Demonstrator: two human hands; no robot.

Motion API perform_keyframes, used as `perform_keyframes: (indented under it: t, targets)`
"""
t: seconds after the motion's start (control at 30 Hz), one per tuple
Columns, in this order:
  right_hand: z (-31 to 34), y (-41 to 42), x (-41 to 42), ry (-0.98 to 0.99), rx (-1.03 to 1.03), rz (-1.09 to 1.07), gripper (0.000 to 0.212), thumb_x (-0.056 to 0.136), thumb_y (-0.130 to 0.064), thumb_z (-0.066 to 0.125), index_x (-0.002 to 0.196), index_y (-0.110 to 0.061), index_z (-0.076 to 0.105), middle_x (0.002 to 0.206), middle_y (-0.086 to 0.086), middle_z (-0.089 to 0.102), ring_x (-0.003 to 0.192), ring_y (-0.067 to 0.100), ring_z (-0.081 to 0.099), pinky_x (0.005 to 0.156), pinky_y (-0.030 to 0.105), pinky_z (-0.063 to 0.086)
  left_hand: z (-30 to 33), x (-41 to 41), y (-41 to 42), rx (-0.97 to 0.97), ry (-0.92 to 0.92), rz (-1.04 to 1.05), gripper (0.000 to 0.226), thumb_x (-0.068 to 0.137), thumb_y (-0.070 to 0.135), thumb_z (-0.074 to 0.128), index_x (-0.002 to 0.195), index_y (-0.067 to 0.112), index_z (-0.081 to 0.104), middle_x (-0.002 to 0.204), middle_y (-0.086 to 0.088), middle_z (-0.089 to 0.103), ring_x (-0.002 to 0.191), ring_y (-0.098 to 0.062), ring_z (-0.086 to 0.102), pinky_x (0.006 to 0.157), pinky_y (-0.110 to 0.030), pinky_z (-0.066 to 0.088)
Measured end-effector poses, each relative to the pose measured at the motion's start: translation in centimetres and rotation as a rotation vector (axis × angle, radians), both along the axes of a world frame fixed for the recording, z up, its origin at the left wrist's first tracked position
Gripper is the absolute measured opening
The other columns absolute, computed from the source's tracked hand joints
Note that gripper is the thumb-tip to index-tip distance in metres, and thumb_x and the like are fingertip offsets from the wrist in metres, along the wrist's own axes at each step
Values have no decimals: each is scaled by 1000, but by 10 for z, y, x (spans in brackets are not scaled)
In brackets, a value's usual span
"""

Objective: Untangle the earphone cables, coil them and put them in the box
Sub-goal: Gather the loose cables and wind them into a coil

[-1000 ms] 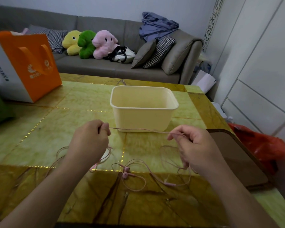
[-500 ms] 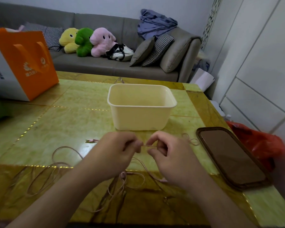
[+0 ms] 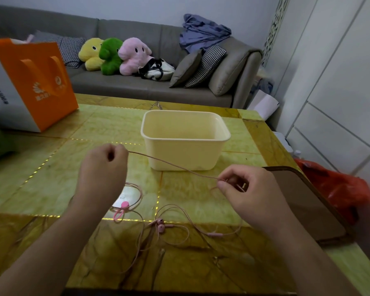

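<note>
Pink earphone cable stretched taut between two hands over a glossy yellow-green counter [image 3: 51, 178].

An orange-and-white paper bag [image 3: 32, 86] with ribbon handles stands far left. The left hand [image 3: 104, 169] has its fingers curled, pinching the thin cable [image 3: 171, 165]; the line runs down-right across the front of the cream plastic box [image 3: 185, 139], a round-cornered open tub, to the right hand [image 3: 250, 193], whose thumb and forefinger pinch it. Slack loops and two pink earbuds [image 3: 160, 224] lie on the counter between the forearms, beside a pink silicone tie [image 3: 121, 208]. A dark brown tray [image 3: 308, 201] sits partly behind the right hand.
</note>
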State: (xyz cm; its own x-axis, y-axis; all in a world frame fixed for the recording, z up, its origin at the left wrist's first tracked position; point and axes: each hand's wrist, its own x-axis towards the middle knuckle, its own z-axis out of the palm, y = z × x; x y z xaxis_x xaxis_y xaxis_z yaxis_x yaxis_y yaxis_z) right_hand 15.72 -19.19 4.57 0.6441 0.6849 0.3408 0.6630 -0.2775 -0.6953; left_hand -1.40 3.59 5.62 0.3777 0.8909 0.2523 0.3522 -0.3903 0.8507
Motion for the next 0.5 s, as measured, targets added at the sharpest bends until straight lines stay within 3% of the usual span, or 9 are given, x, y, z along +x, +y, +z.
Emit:
perform_keyframes:
  t: [0.1,0.23,0.3,0.37,0.43,0.5]
  targets:
    - [0,-3,3,-67,-25,-34,21,88,-14,80,75,-28,73,69,-10,68,67,11,65,59,33,55,-7,-3,14,-72,-59,126,39,101,25,44,68,5,39,63,-10,33,60,-24,36,54,-37,27]
    - [-2,-2,6,-83,-27,-55,21,92,-17,78,75,-28,73,69,-11,68,65,9,65,59,34,54,-18,-3,31,-180,-103,242,40,101,25,44,88,-11,55,69,-15,43,65,-26,44,58,-40,37]
    - [-4,0,4,-54,-2,-33,21,95,-19,76,76,-26,74,66,-8,66,62,12,61,56,32,50,-22,-4,32,-145,74,175,34,102,21,46,93,-6,65,70,-16,56,66,-30,50,58,-37,36]
    - [-7,5,0,-47,-15,-4,20,97,-21,75,79,-28,75,65,-11,66,57,10,59,50,24,44,-26,-3,26,-60,264,70,21,102,16,50,104,8,69,88,-8,67,85,-32,62,66,-37,41]
    - [-11,10,-6,-60,-41,34,14,97,-21,76,85,-27,79,67,-15,68,59,7,60,51,20,44,-25,0,10,89,282,-70,27,100,12,53,122,17,67,118,-3,68,112,-25,62,89,-34,45]
    - [-16,17,-15,-104,-65,68,8,96,-27,76,91,-26,81,72,-17,71,65,6,63,58,28,50,-19,4,-12,226,178,-295,30,102,19,56,131,23,65,131,8,63,122,-11,56,97,-20,37]
